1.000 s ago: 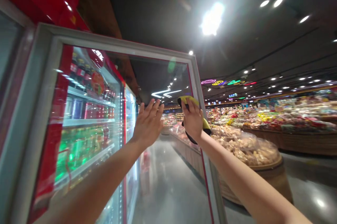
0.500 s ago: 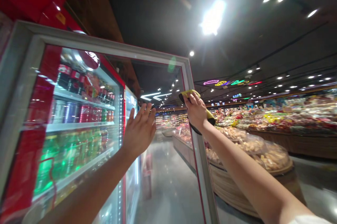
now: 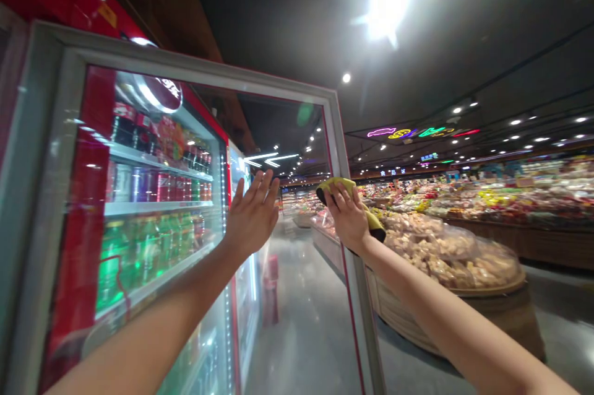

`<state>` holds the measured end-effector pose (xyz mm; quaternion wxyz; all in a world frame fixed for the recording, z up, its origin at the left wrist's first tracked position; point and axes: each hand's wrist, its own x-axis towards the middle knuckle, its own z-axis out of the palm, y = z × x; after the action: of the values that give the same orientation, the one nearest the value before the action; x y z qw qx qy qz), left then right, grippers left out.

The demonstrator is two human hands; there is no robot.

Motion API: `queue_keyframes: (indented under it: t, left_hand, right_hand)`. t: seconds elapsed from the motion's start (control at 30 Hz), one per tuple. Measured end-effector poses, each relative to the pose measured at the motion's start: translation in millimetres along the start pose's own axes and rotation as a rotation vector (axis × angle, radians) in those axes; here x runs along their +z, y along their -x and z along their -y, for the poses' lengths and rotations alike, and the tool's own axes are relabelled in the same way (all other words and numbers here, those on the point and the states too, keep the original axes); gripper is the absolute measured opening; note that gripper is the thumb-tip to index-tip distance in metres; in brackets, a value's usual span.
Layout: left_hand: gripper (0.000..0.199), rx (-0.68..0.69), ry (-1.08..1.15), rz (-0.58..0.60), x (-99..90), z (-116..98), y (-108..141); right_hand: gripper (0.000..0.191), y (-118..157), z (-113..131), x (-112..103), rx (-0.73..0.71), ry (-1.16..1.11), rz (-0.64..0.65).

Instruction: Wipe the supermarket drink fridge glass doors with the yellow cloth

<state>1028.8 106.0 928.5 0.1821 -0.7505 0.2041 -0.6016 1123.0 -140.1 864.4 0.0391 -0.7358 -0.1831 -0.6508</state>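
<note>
A glass door in a grey frame (image 3: pixel 204 70) stands open across the view, with bottles and cans visible through its pane. My left hand (image 3: pixel 253 212) lies against the glass near the middle, its fingers spread and nothing in it. A yellow cloth with black edges (image 3: pixel 374 221) is under my right hand (image 3: pixel 347 212), which presses it onto the door frame's right upright. The cloth's top folds out above my fingers, and its lower end sticks out beside my wrist.
A red drinks cooler (image 3: pixel 83 209) with shelves of bottles is on the left, and a second lit cooler (image 3: pixel 245 259) stands beyond it. Right of the door is a round wooden display (image 3: pixel 417 314) heaped with packaged food. A grey floor aisle (image 3: pixel 301 308) runs between them.
My right hand and the cloth have slid slightly down the door's right upright. My left hand stays on the glass, a little higher in view. The camera view has shifted somewhat.
</note>
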Motion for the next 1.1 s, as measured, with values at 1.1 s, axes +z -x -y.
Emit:
queue_keyframes:
  t: [1.1]
  left_hand:
    - [0.071,-0.017,-0.037,-0.029,-37.2,41,86]
  right_hand:
    - [0.054,-87,54,8,0.257,-0.275,-0.069]
